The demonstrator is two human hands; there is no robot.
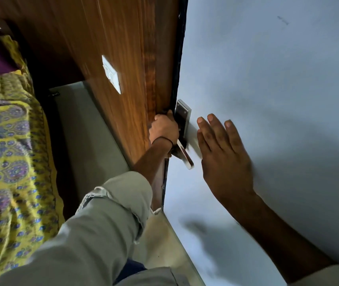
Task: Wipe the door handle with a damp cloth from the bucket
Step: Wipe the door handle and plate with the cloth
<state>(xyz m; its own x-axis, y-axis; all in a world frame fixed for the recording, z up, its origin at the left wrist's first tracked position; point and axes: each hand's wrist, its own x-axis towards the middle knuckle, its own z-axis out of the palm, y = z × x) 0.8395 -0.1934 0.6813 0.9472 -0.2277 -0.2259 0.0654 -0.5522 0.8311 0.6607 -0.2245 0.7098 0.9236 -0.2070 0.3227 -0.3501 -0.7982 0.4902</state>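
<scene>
Both hands at the door handle [185, 155]: left hand [164, 129] gripping, right hand [224, 157] flat.

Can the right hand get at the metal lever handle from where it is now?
Probably yes: the right hand is open beside the lever handle with nothing between them; the left hand grips the door edge above it.

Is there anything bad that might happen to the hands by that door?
Maybe two things. The left hand is wrapped around the door's edge, right beside the wooden panel, so its fingers might get pinched if the door swings that way. The right hand is open and flat by the white door face, close to the metal lever handle, so it might bump the lever's end. No cloth shows in either hand.
</scene>
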